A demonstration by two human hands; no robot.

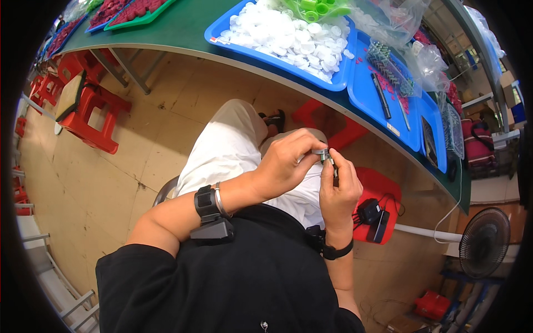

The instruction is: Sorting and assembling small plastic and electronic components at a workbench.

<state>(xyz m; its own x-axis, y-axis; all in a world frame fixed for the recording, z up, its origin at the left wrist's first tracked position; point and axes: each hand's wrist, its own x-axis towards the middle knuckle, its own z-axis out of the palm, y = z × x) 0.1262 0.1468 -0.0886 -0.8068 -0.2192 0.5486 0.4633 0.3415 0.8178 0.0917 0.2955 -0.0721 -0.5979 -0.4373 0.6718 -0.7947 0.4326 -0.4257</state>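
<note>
Above my lap, my left hand [284, 164] pinches a small grey and dark green part [323, 154] between thumb and fingertips. My right hand [340, 187] meets it from the other side, its thumb and fingers closed on the same part. The fingertips cover much of the piece, and its exact kind is too small to make out. Ahead, on the green table, a blue tray [214, 36] is heaped with round white translucent plastic pieces [288, 41], with bright green plastic pieces [316, 8] at its far side.
A second blue tray [361, 94] carries a black marker [381, 95], small pink pieces and a clear box of metallic parts [388, 60]. Red stools [102, 119] stand at the left. A red stool [383, 186] with black devices is by my right arm, near a fan [484, 242].
</note>
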